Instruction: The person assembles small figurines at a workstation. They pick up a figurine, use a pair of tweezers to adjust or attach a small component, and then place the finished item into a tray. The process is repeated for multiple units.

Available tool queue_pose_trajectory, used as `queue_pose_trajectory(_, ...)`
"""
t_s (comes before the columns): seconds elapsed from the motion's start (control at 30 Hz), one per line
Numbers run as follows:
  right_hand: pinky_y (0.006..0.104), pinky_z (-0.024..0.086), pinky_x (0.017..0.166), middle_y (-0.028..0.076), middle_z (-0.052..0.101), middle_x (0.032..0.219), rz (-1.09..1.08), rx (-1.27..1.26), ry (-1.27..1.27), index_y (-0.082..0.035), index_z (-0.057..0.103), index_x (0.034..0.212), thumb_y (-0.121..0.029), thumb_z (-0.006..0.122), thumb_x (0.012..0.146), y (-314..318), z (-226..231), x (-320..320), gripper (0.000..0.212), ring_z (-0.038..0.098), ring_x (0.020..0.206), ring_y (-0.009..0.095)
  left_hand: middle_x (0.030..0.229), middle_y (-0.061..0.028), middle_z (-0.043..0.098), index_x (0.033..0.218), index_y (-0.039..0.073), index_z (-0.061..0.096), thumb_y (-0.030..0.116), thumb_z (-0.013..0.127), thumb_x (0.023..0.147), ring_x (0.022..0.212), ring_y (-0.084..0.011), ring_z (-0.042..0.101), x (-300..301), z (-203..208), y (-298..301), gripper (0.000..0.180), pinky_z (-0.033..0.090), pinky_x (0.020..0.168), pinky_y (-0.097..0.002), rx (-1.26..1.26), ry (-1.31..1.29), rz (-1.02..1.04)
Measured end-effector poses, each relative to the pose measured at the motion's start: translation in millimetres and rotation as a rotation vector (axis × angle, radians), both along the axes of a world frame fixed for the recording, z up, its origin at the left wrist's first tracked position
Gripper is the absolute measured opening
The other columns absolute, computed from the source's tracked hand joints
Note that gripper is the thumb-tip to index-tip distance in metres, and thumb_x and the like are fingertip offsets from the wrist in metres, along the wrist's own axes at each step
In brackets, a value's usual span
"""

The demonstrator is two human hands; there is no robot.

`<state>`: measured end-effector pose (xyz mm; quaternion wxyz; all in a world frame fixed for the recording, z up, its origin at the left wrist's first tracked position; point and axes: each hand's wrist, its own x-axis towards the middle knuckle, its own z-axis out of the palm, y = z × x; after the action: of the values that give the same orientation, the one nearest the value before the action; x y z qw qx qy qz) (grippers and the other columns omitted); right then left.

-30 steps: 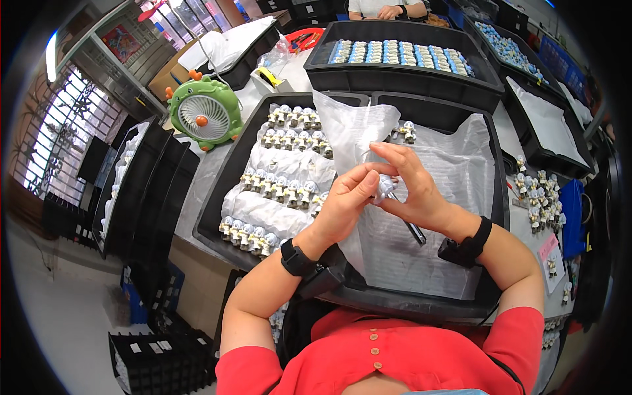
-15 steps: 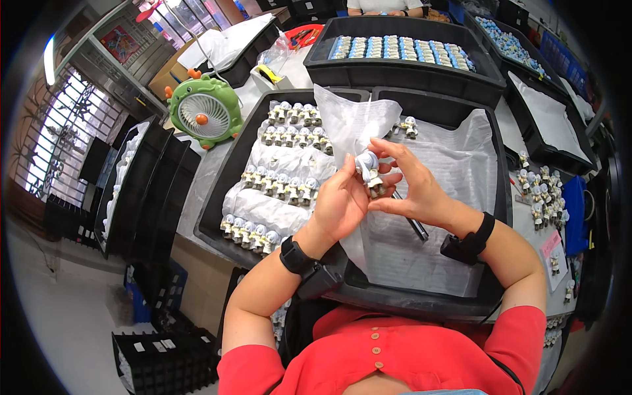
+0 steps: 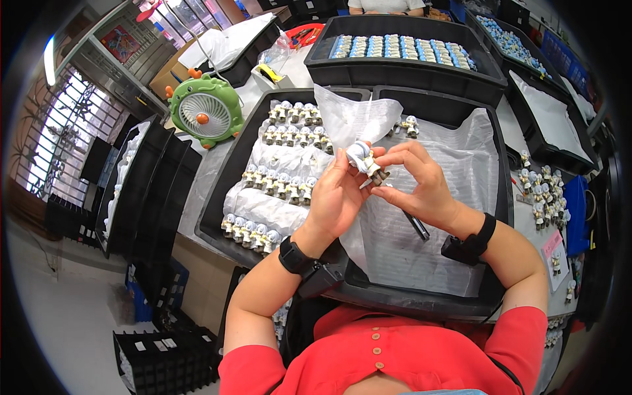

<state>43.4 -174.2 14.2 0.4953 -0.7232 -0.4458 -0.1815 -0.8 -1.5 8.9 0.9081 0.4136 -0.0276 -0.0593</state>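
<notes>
A small figurine (image 3: 364, 160) with a pale blue-white head, cream body and dark feet is tilted between my hands above the trays. My left hand (image 3: 337, 197) is closed around its head end, with the thumb along one side. My right hand (image 3: 424, 187) has its thumb and index finger at the body and feet. Below, a slim dark rod-shaped tool (image 3: 416, 226) lies over the white lining sheet (image 3: 421, 263); its upper end is hidden by my right hand. Rows of similar figurines (image 3: 280, 184) lie in the left black tray (image 3: 209, 220).
The right black tray (image 3: 503, 191) holds a couple of figurines (image 3: 409, 126) at its far end. Loose figurines (image 3: 543, 194) are heaped at the right. A green fan (image 3: 205, 110) stands left. Behind is a large tray (image 3: 405, 76) of blue-and-white pieces. A person (image 3: 386, 6) sits beyond.
The figurine has turned from nearly upright to a slant, its head shifting left and its feet to the right. My right fingers have closed in toward its feet.
</notes>
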Motion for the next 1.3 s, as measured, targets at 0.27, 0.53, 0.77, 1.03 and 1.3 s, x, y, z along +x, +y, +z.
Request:
queue_pose_trajectory(0.27,0.0330,0.049,0.072,0.010,0.063,0.087,0.024,0.056,0.069,-0.003,0.062,0.098,-0.009,0.076,0.069,2,-1,-6,0.033,0.061,0.079,0.023,0.127,-0.0110,0.052,0.125,0.007,0.044,0.038,0.027,0.101,0.107,-0.0202,0.053,-2,3,-2,0.043,0.041,0.091,-0.0368,0.039,-0.049,0.006)
queue_pose_trajectory(0.53,0.0321,0.050,0.075,0.012,0.065,0.091,0.094,0.119,0.202,-0.002,0.055,0.112,-0.013,0.064,0.083,2,-7,1,0.033,0.063,0.082,0.022,0.103,-0.0004,0.057,0.122,0.011,0.046,0.040,0.047,0.095,0.092,-0.0093,0.053,-3,8,0,0.040,0.043,0.080,-0.0278,0.094,-0.065,0.077)
queue_pose_trajectory(0.77,0.0312,0.049,0.075,0.012,0.064,0.086,0.161,0.019,0.240,-0.003,0.049,0.120,-0.013,0.059,0.086,0,-3,-5,0.037,0.064,0.080,0.021,0.104,-0.0008,0.056,0.124,0.010,0.044,0.041,0.047,0.095,0.089,-0.0099,0.053,-1,2,0,0.042,0.044,0.079,-0.0283,0.153,-0.108,0.045)
queue_pose_trajectory(1.03,0.0279,0.048,0.072,0.008,0.062,0.082,0.194,0.052,0.390,-0.002,0.055,0.114,-0.019,0.055,0.090,-1,-8,1,0.029,0.062,0.077,0.015,0.099,0.0015,0.057,0.114,0.012,0.048,0.037,0.049,0.095,0.086,-0.0077,0.053,-3,5,-1,0.031,0.044,0.077,-0.0262,0.191,-0.104,0.051)
queue_pose_trajectory(1.3,0.0277,0.048,0.070,0.008,0.064,0.083,0.216,0.057,0.432,-0.003,0.055,0.113,-0.019,0.054,0.091,-1,-8,0,0.028,0.062,0.077,0.015,0.092,0.0006,0.060,0.118,0.010,0.049,0.028,0.057,0.093,0.078,-0.0080,0.057,-2,5,-5,0.032,0.043,0.067,-0.0202,0.181,-0.086,0.079)
